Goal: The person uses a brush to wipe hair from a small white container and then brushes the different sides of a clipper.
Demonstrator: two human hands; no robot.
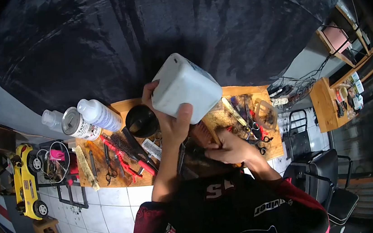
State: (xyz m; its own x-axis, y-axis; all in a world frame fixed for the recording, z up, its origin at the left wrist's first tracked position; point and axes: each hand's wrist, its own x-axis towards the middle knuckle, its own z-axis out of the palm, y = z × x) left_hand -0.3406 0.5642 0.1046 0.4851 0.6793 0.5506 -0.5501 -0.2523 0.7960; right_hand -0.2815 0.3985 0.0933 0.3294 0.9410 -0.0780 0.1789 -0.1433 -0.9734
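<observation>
My left hand (172, 123) grips a pale grey-white plastic container (183, 87) with rounded corners, raised over the far edge of the table and tilted. Just below it, my right hand (231, 149) is closed around a brown brush (206, 135) that looks wooden; its head lies close under the container's lower corner. A dark round bowl (142, 121) stands left of my left forearm. Beside it lie a white comb (151, 149) and a round hairbrush (123, 146). Scissors (255, 129) and a yellow-handled tool (234, 111) rest to the right of my right hand.
Bottles (100, 115) and a can (76, 122) stand at the table's back left. A clear plastic tub (266, 115) sits at the right edge. A black chair (321, 170) is on the right, a yellow toy car (26, 183) on the left. Dark fabric (163, 23) hangs behind.
</observation>
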